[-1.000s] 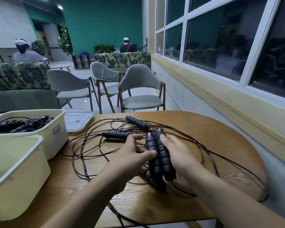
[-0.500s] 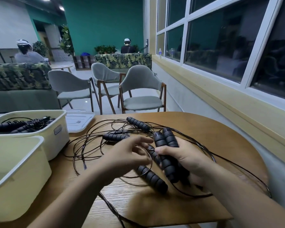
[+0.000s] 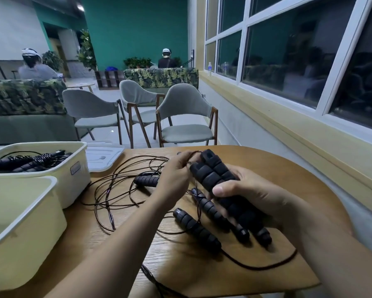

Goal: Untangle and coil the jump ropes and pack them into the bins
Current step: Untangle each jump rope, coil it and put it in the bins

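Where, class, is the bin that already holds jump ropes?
In the head view, the rope-filled bin stands at the far left of the table, just behind the nearer bin and beside the flat white lid.

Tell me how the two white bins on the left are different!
The far bin has black jump ropes inside. The near bin shows none in the part I can see. The far bin has a small label slot on its side, but the near bin's side looks plain. Both are pale plastic bins with open tops, standing on the wooden table.
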Available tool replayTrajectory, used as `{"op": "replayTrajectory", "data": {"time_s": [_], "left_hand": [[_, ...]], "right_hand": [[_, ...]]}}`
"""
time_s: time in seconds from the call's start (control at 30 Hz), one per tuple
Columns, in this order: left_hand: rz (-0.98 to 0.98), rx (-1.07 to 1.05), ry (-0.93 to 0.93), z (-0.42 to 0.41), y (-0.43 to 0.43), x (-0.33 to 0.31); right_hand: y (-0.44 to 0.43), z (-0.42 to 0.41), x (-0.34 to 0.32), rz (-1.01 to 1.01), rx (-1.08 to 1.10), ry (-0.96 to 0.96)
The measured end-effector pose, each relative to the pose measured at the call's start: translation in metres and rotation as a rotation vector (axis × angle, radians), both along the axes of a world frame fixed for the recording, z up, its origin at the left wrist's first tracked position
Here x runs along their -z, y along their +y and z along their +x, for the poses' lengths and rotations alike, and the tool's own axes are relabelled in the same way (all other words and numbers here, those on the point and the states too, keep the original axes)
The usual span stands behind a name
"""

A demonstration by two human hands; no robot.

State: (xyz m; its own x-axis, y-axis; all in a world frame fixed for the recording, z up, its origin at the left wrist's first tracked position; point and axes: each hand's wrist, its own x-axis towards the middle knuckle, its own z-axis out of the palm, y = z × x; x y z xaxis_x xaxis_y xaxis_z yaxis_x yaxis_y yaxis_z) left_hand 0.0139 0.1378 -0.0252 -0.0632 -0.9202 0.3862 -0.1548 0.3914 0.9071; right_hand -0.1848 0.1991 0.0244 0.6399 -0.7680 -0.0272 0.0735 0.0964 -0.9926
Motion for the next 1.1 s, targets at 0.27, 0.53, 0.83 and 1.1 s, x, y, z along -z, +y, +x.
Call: {"op": "replayTrajectory", "data": {"time_s": [0.27,0.53,0.83,1.1], "left_hand": [[0.012,-0.307,-0.228,0.040,-0.035,0.014],[-0.059,-0.394,-0.494,0.048,-0.040,0.014],[-0.289,-0.129,-0.574,0.022,0.009,-0.030],[-0.161,0.125,-0.442,0.021,0.034,-0.047]], "right_hand": [[-0.002,-0.035,-0.021,-0.125,0.019,-0.148],[-0.001,-0.032,-0.015,-0.153,0.253,-0.043],[-0.003,-0.022,0.002,-0.068,0.146,-0.052],[-0.002,-0.019,0.009,0.073,0.031,-0.058]]}}
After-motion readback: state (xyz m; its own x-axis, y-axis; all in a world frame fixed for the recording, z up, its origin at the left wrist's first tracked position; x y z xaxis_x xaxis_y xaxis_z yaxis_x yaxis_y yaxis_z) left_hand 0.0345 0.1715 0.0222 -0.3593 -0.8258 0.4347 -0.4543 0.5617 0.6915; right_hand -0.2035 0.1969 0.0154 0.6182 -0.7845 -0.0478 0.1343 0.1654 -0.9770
